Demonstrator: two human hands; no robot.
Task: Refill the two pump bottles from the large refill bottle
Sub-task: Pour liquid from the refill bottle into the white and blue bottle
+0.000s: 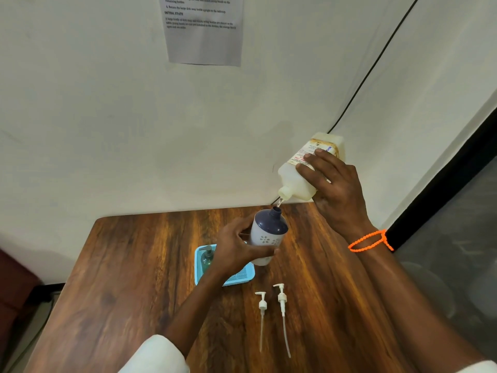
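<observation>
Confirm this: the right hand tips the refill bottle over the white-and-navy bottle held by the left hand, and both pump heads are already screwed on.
Not quite. The head view shows both pump heads lying loose on the wooden table, not screwed on. The rest stands.

A printed paper sheet (204,28) is hanging on the wall above the table, showing the bold heading "INITIAL STATE"; the smaller lines above and below it are blurring, with only fragments such as "Return the large dish soap bottle upright" partly coming through. The label on the large refill bottle (309,168) is showing blue letters beginning "BIO" and a line of red print, but a hand is covering part of it and the rest is proving too small to read.
</observation>
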